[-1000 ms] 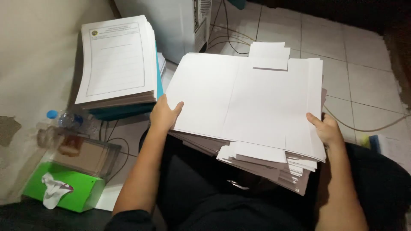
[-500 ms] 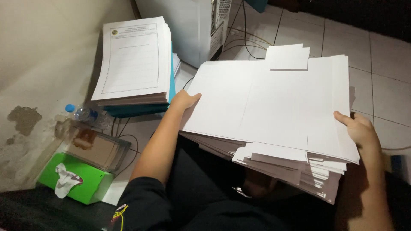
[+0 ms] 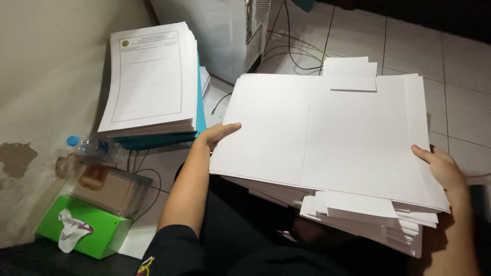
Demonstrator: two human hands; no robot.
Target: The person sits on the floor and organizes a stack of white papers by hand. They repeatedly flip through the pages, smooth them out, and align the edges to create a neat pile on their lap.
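The stack of blank white sheets (image 3: 327,143) rests across the person's lap, tilted toward the camera, its lower sheets fanned out unevenly at the near right corner. The left hand (image 3: 217,135) grips the stack's left edge, thumb lying on the top sheet and fingers tucked beneath. The right hand (image 3: 442,166) clasps the stack's right edge the same way, thumb on top. A small white slip (image 3: 350,74) lies on the far edge of the stack. To the left of the stack, on the floor, stands a pile of printed forms (image 3: 151,76) on a teal folder (image 3: 158,138). Nearer than that pile, well left of the stack, lie a plastic bottle with a blue cap (image 3: 92,148) and a green tissue box (image 3: 82,230). Beyond the stack stands a white appliance (image 3: 220,30) with cables (image 3: 296,51) trailing over the tiled floor (image 3: 450,66).
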